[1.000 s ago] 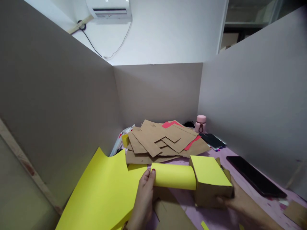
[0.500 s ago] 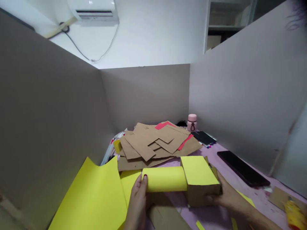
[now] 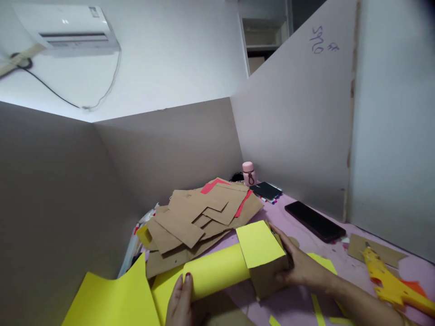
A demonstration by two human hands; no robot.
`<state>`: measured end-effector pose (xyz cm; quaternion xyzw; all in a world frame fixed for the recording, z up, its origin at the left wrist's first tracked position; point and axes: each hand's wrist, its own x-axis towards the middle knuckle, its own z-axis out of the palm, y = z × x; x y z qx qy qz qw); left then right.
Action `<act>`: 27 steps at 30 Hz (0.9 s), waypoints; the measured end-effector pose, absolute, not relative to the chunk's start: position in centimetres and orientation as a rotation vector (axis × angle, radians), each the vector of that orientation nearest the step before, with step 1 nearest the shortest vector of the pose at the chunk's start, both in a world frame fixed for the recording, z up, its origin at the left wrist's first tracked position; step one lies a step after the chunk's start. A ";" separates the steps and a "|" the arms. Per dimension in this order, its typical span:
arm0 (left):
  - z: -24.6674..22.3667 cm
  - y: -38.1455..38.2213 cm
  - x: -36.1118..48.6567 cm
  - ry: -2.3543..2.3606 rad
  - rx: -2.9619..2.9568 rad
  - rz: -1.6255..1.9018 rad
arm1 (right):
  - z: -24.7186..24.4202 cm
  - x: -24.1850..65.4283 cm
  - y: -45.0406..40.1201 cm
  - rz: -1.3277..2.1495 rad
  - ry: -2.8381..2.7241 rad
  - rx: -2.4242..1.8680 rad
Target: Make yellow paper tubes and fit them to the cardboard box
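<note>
Tube of yellow paper held toward the near edge of the worktop, its right end against the left side of a cardboard box with a yellow top. Left hand clamped on the tube's left end; right hand clamped on the box's right side. Hands well apart, tube and box spanning between them.

Compared with 1.0 s ago: both grips unchanged, tube and box still end to end. View has swung right. Tube, then almost level in view, now slants, left end lower; box angled with it. Yellow glue gun, partly cut off 0.5 s ago, now mostly visible by the worktop's right edge, nose over a cardboard piece; contact cannot be told. Yellow strips show more fully at near right.

Unmoved: phone along the right edge, pink bottle at the far right corner, cardboard pile toward the far edge. Yellow sheet remains at left.
</note>
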<state>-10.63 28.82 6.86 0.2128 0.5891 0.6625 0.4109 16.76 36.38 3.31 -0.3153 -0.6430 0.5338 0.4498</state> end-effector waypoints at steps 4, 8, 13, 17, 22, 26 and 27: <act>7.1 28.6 -10.6 1.491 0.560 1.696 | 3.1 16.7 36.4 1.328 -1.560 -0.787; 7.5 28.6 -10.4 1.456 0.483 1.663 | 2.7 16.8 36.5 1.352 -1.529 -0.706; 7.4 28.3 -10.0 1.426 0.426 1.657 | 2.1 17.0 36.6 1.326 -1.567 -0.720; 7.6 27.9 -9.4 1.233 0.526 1.684 | 2.4 17.2 36.2 1.373 -1.554 -0.721; 7.9 27.6 -8.9 1.131 0.619 1.775 | 2.1 17.6 35.9 1.328 -1.600 -0.827; 7.6 27.2 -9.0 1.259 0.658 1.789 | 1.7 18.0 36.0 1.281 -1.621 -0.917; 7.5 27.1 -9.0 1.287 0.692 1.778 | 1.6 18.1 36.0 1.293 -1.630 -0.935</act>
